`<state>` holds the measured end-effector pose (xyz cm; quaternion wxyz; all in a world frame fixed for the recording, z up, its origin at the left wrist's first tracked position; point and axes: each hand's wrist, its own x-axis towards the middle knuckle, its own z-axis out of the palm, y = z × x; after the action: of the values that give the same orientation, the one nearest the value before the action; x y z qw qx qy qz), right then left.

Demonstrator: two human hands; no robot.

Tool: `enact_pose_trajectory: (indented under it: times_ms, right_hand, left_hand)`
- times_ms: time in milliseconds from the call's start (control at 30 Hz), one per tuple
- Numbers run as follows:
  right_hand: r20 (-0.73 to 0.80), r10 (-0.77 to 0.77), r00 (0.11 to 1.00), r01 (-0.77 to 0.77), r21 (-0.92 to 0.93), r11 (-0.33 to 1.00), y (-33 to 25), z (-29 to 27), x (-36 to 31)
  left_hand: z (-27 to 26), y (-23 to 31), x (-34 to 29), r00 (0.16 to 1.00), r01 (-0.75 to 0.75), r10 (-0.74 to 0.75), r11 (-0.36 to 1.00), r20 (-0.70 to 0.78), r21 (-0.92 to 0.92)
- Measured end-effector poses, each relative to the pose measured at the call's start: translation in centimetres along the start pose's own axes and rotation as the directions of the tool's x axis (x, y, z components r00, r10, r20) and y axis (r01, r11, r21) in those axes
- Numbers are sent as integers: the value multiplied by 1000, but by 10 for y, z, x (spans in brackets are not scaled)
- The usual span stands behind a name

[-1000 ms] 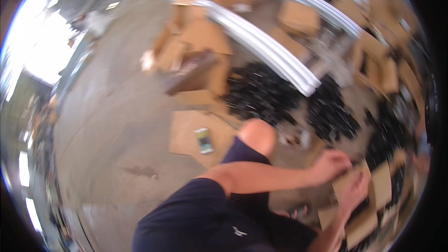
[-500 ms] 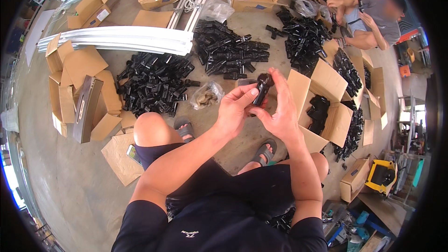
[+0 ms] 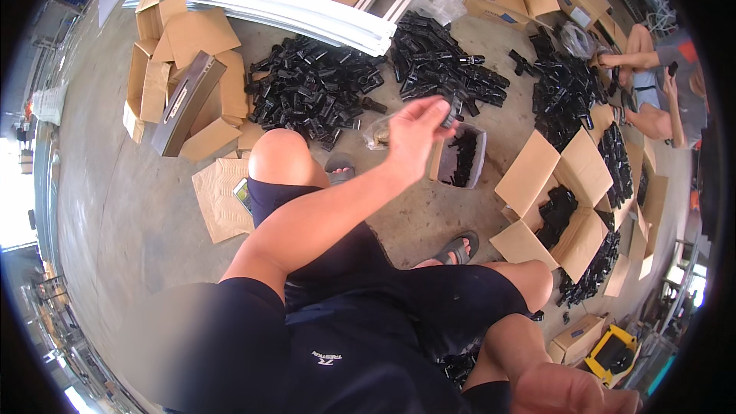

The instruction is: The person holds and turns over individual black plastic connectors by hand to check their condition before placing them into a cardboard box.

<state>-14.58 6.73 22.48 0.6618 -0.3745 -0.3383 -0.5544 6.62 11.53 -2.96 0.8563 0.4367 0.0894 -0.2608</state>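
My left hand (image 3: 418, 134) is raised over the floor in front of me, its thumb and fingers closed on a short black tube-shaped part (image 3: 452, 111). Fingers cover some of this part, so its exact kind does not show. Just beyond and below that hand stands an open bin (image 3: 481, 155) with small black pieces (image 3: 462, 155) inside. My right hand (image 3: 563, 391) is low at the right beside my thigh. The lower edge of the picture cuts it off, and its blurred fingers hide whether it grips anything.
Heaps of black parts (image 3: 307, 88) cover the floor ahead. An open carton (image 3: 529, 172) holding more black pieces stands at the right, empty-looking cartons (image 3: 146, 80) at the left. White metal profiles (image 3: 307, 19) lie behind. A phone (image 3: 242, 194) rests on cardboard. Another person (image 3: 675, 84) sits far right.
My hands have parted: the left keeps a black part and the right has dropped back to the lower right. The view has turned, and the bin now shows.
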Motion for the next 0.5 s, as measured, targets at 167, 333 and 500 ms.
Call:
enact_pose_trajectory:
  times_ms: [167,333,500]
  right_hand:
    - [-57,-5,998,8,46,999,8,11,-4]
    - [-66,76,995,-61,207,976,3,24,-13]
    - [-52,53,997,-20,500,866,22,40,-15]
  left_hand:
    - [-55,38,33,834,-368,388,921,-393,129]
    - [-76,17,17,868,-353,404,911,-289,213]
    - [-55,6,-12,968,-216,237,955,-85,204]
